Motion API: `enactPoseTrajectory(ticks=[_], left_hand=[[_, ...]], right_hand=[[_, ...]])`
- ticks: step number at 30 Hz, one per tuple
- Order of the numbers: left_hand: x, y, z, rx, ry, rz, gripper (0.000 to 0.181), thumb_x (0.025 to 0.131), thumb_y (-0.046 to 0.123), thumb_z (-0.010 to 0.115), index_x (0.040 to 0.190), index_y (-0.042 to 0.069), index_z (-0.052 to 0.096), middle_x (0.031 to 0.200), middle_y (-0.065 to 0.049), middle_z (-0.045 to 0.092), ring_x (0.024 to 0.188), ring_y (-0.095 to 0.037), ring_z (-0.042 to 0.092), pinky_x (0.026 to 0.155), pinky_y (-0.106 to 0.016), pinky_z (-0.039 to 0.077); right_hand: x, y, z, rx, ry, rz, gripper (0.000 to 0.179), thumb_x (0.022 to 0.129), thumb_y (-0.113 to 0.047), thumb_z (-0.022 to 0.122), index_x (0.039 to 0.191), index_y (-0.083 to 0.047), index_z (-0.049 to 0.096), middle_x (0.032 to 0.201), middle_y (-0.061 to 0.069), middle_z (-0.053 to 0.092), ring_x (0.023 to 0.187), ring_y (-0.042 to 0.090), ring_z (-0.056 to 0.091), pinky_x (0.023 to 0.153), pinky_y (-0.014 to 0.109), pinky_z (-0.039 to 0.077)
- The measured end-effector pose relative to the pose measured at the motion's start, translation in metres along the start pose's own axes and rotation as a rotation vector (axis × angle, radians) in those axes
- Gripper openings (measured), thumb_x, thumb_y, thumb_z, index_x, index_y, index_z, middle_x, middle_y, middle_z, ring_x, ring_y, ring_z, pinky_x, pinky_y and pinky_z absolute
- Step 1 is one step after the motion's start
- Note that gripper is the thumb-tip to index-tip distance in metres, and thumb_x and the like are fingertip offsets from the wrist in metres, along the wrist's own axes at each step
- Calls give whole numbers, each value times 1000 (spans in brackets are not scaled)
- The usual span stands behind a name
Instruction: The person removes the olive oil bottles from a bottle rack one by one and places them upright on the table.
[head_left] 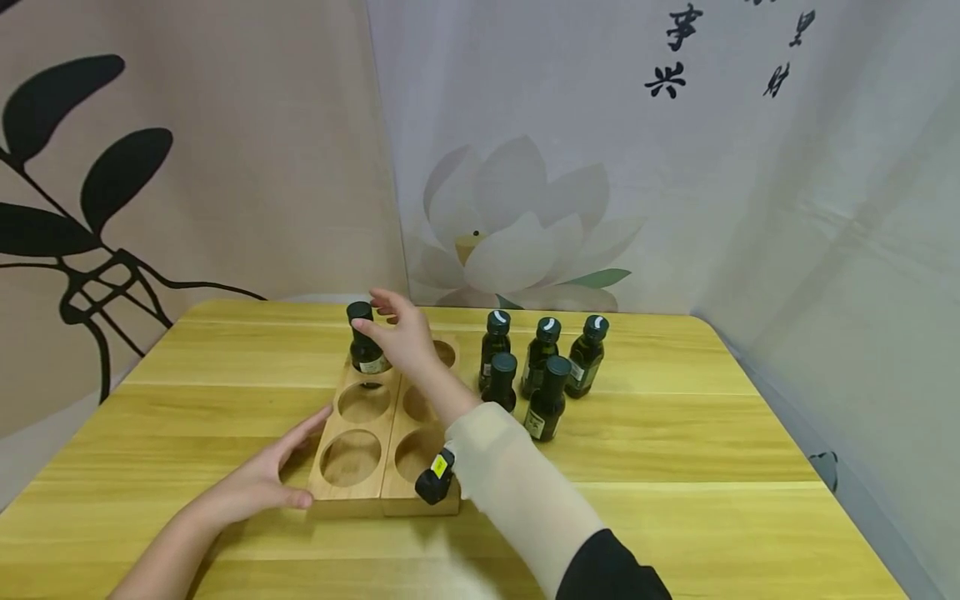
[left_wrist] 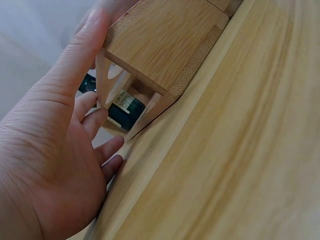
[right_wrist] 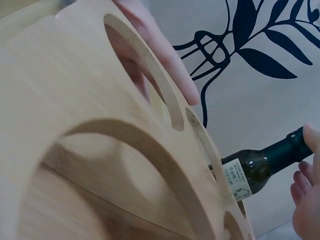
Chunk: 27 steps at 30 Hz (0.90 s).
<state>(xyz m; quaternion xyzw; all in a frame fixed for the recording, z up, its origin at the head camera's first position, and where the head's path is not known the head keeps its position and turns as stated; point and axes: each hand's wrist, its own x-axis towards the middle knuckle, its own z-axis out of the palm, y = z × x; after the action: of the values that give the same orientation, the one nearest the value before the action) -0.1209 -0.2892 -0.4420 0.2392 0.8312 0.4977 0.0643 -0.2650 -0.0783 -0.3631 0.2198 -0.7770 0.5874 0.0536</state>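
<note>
A small dark bottle [head_left: 367, 346] with a black cap stands in the far left hole of a wooden rack [head_left: 390, 421]. My right hand [head_left: 405, 337] is at its neck, thumb against the bottle and the other fingers spread away from it. In the right wrist view the thumb lies by the cap of the bottle [right_wrist: 257, 167]. My left hand [head_left: 258, 479] rests along the rack's left side with fingers extended, its thumb near the front corner. Through the rack's open side, the left wrist view shows the bottle's lower part [left_wrist: 126, 111].
Several similar dark bottles [head_left: 546, 400] stand in a group on the wooden table [head_left: 675, 467], right of the rack. A black wrist camera [head_left: 435, 477] sits on my right wrist above the rack's front. A printed cloth [head_left: 300, 167] hangs behind the table.
</note>
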Motion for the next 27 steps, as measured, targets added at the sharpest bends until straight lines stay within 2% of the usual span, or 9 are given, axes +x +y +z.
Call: enactPoseTrajectory(ticks=[6, 12, 18, 25, 27], left_hand=[[1, 2, 0, -16, -11, -6, 97, 81, 48, 74, 155, 24, 16, 155, -23, 15, 130, -56, 21, 92, -78, 17], [1, 1, 0, -10, -9, -5, 97, 81, 48, 73, 155, 24, 16, 155, -24, 16, 130, -56, 23, 93, -77, 18], [-1, 3, 2, 4, -5, 1, 96, 82, 50, 72, 155, 23, 16, 155, -23, 18, 129, -54, 26, 93, -76, 21], [-1, 3, 0, -9, -7, 5, 96, 82, 49, 72, 155, 25, 16, 155, -22, 16, 130, -56, 22, 91, -79, 18], [-1, 2, -1, -14, -7, 4, 96, 81, 49, 73, 155, 25, 16, 156, -22, 15, 130, -57, 21, 91, -79, 17]], right_hand=[[3, 6, 6, -7, 19, -23, 46, 88, -25, 71, 131, -15, 59, 110, -4, 64, 101, 10, 56, 86, 21, 44], [3, 7, 9, -22, 29, -46, 40, 89, -22, 70, 127, -13, 62, 101, -4, 65, 94, 5, 57, 85, 19, 44], [0, 4, 11, -18, 38, -24, 39, 88, -21, 70, 125, -12, 63, 99, -6, 63, 93, 5, 56, 86, 21, 46], [0, 2, 9, -38, 66, -31, 37, 87, -20, 70, 123, -11, 64, 105, -2, 64, 98, 10, 56, 83, 20, 47], [1, 1, 7, -37, 79, -42, 36, 87, -18, 70, 121, -10, 64, 108, 0, 64, 99, 12, 55, 83, 24, 49]])
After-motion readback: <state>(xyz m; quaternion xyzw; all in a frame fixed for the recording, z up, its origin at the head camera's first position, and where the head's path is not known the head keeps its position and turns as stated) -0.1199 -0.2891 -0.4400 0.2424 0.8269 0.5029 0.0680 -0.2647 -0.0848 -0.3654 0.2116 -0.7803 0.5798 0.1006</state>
